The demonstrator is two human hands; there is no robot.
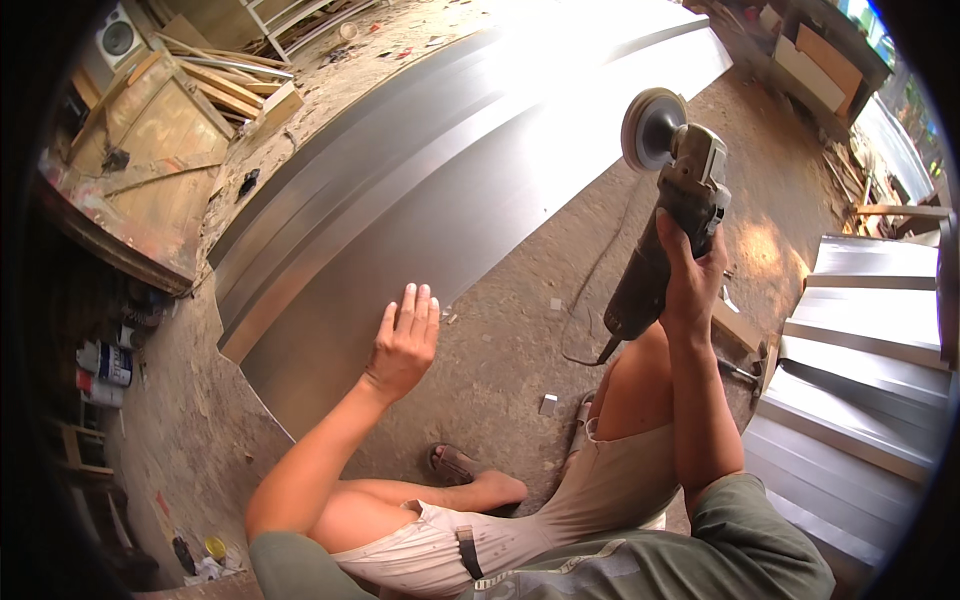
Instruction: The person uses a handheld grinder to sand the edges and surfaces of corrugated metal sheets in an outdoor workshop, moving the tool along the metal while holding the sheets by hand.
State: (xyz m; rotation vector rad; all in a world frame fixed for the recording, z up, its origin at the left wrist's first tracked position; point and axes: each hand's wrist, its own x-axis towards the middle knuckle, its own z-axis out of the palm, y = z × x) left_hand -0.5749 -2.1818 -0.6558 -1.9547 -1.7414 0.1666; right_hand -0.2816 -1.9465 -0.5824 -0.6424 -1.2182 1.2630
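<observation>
A long sheet of bent metal (430, 215) stretches from beside my left knee toward the far right, with folded ridges along it and strong glare at its far end. My left hand (403, 345) rests near its close edge, fingers stretched out, holding nothing. In my right hand (690, 280) is a dark angle grinder (637, 285), gripped round its body. Its round disc (650, 128) points up and away, to the right of the sheet and apart from it. From the grinder's lower end a cord (606, 352) runs onto the floor.
Ribbed shiny metal sheets (850, 385) lie at the right. A worn wooden table (150, 190) stands at the left, near scrap wood (225, 90) and a speaker (118, 38). Paint cans (108, 365) sit below. A box-like cabinet (825, 70) is at the far right.
</observation>
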